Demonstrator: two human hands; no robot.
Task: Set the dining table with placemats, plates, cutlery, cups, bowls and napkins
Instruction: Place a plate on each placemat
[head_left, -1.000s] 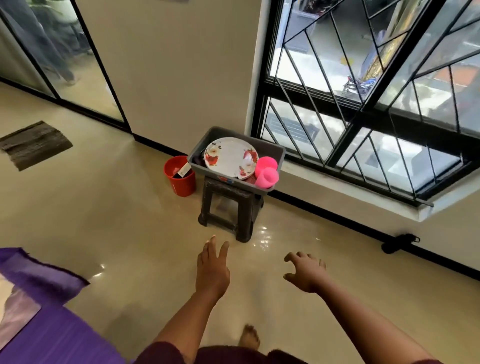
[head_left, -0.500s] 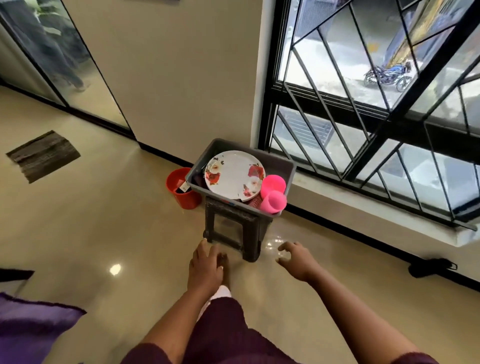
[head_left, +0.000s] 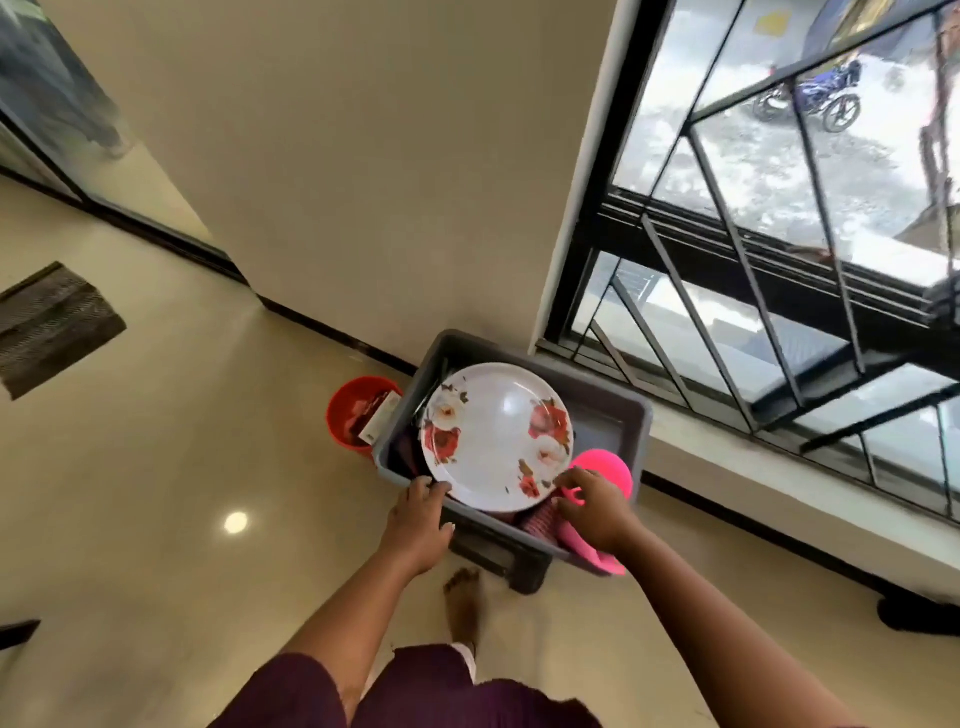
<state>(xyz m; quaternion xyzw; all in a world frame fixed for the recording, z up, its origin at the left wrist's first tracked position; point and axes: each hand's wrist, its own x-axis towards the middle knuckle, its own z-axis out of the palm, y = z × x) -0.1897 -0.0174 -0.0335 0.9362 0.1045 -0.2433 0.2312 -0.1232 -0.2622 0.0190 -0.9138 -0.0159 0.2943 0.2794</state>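
Head view gives us a glossy beige floor (head_left: 156, 493) with a dark mat (head_left: 52, 327) lying far to the left. Moving right, we see a red bucket (head_left: 358, 410) standing on the floor, just beside a grey tub (head_left: 618, 410) that sits on a dark stool (head_left: 509, 558) near the wall. Across the top of the tub lies a white plate (head_left: 493, 431) with red flowers. Our left hand (head_left: 418, 525) reaches the plate's near left edge, fingers curled at the rim and touching it; whether it truly grips we cannot tell. Our right hand (head_left: 597, 512) is at the plate's near right edge, fingers bent over the rim beside a pink cup (head_left: 610, 467) in the tub's right corner; its hold is equally unclear. Further right, a barred window (head_left: 779, 260) looks onto a parked motorbike (head_left: 810, 98).
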